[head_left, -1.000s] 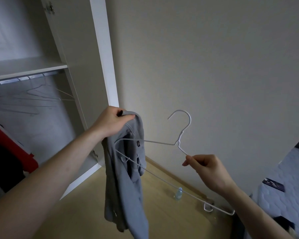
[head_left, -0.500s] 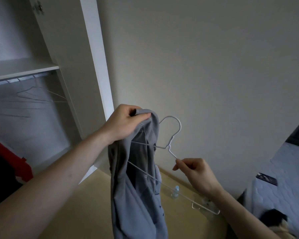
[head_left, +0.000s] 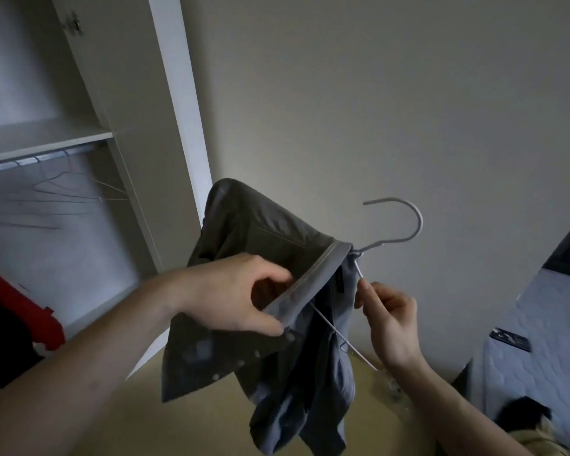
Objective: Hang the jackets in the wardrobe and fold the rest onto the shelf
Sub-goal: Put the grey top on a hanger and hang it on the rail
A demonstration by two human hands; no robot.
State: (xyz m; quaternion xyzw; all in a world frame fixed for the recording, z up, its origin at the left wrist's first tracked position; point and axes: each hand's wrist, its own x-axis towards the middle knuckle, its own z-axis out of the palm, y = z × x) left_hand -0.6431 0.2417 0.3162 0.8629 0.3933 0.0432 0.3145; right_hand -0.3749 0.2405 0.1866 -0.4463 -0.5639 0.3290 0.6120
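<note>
A grey jacket (head_left: pixel 264 357) with snap buttons hangs in front of me, one shoulder draped over a white wire hanger (head_left: pixel 395 232). My left hand (head_left: pixel 237 297) grips the jacket's front edge near the collar. My right hand (head_left: pixel 389 320) pinches the hanger's wire just below the hook, to the right of the jacket. The hanger's hook sticks up to the right of the collar; its left arm is hidden inside the cloth.
The open white wardrobe (head_left: pixel 129 133) stands at left with a shelf (head_left: pixel 43 139), a rail (head_left: pixel 30 159) and several bare wire hangers (head_left: pixel 66 189) beneath it. A red and black garment (head_left: pixel 17 320) hangs low left. A bed (head_left: pixel 540 340) is at right, wooden floor below.
The jacket's shoulder has slid over the hanger's left arm. My left hand moved from the top of the collar down to the front edge. The hanger rose and turned to the right.
</note>
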